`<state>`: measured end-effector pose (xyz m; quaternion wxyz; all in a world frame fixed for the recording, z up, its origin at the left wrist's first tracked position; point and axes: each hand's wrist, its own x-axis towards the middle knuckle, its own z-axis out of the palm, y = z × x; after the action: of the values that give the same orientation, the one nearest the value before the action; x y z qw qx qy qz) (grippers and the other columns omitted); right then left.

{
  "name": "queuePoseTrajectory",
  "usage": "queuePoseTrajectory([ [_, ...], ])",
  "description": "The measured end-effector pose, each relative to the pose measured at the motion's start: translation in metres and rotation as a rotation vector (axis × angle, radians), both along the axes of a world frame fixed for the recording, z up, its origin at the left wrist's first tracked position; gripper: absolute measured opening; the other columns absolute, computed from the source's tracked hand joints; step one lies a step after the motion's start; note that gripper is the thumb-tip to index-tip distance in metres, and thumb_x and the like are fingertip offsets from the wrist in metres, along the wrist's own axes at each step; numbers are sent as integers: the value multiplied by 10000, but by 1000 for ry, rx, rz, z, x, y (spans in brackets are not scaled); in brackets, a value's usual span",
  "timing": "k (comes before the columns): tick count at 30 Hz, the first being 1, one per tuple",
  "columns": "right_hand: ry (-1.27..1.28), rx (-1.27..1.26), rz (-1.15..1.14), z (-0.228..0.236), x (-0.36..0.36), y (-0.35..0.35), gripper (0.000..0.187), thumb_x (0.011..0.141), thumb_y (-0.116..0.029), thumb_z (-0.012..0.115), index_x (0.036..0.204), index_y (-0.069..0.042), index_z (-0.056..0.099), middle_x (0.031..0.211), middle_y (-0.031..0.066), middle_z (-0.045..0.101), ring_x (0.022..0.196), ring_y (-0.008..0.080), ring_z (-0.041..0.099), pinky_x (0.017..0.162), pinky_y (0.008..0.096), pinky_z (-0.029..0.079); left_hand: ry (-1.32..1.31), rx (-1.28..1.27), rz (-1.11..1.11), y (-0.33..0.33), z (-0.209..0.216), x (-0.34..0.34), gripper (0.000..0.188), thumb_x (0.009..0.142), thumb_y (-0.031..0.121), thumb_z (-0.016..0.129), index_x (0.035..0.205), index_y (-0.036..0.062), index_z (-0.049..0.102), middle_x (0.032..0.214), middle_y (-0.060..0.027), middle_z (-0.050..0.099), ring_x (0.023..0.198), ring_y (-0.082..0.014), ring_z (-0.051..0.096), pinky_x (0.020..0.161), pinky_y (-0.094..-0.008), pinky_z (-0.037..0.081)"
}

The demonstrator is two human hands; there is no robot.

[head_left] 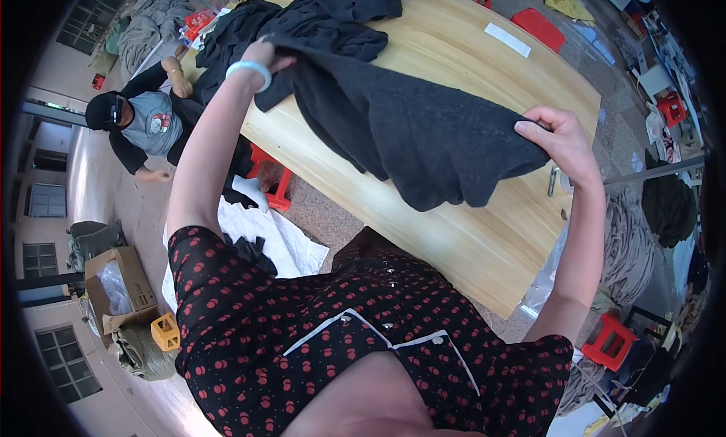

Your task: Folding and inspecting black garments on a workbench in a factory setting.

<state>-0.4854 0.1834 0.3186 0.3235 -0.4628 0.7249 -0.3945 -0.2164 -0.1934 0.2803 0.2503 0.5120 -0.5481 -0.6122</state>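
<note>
A dark charcoal piece of clothing [423,127] is stretched between my two hands above the wooden table, its lower edge hanging in folds. My left hand [265,57], with a pale bangle at the wrist, grips its far left end. At the right, my right hand [561,143] pinches the other end between thumb and fingers. What kind of garment it is, I cannot tell. Behind my left hand, a heap of similar dark clothes [333,24] covers the table's far left part.
The wooden table [469,263] stretches before me, with a white strip [507,40] at its far side and small metal scissors or snips [553,181] near its right edge. A co-worker [151,119] sits at the left. Red stools [609,342] and a cardboard box [121,286] stand around.
</note>
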Motion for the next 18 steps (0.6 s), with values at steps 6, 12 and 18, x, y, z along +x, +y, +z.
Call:
queuePoseTrajectory([
  [6, -168, -227, 60, 45, 39, 38, 137, 709, -124, 640, 719, 1, 586, 628, -5, 552, 548, 39, 485, 489, 178, 357, 444, -525, -666, 58, 93, -137, 178, 805, 108, 548, 944, 2, 582, 854, -58, 598, 751, -117, 550, 686, -244, 445],
  [12, -128, -575, 602, 58, 110, 2, 221, 603, -194, 739, 665, -15, 625, 491, 58, 515, 391, 158, 485, 372, 264, 300, 344, -1638, -1151, 170, 163, -95, 206, 763, 87, 555, 935, -26, 548, 940, -158, 543, 835, -274, 537, 761, -300, 427],
  [18, -254, -423, 720, -7, 157, -69, 136, 717, -165, 629, 755, -34, 629, 644, 89, 598, 552, 212, 573, 514, 266, 426, -545, -2240, -919, 107, 95, -36, 270, 682, 33, 490, 933, -3, 584, 1255, -72, 416, 1153, -288, 380, 918, -341, 362],
])
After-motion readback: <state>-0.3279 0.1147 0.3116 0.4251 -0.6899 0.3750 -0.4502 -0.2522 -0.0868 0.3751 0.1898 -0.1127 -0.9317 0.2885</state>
